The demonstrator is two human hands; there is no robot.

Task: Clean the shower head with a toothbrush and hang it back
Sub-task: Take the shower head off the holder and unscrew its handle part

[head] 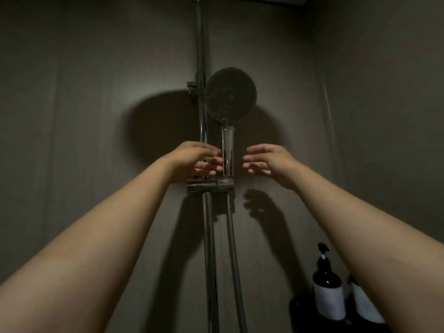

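Observation:
A round dark shower head (230, 94) with a chrome handle (227, 152) stands upright in the chrome holder (210, 185) on the vertical rail (201, 68). My left hand (194, 161) is just left of the handle, fingers spread, fingertips close to or touching it. On the handle's other side my right hand (266, 162) is open, a small gap away from it. Neither hand holds anything. No toothbrush is in view. The hose (234, 248) hangs down from the holder.
Two dark pump bottles with white labels (328, 292) stand in a black rack at the lower right corner. Grey wall panels surround the rail; the side wall is close on the right. The light is dim.

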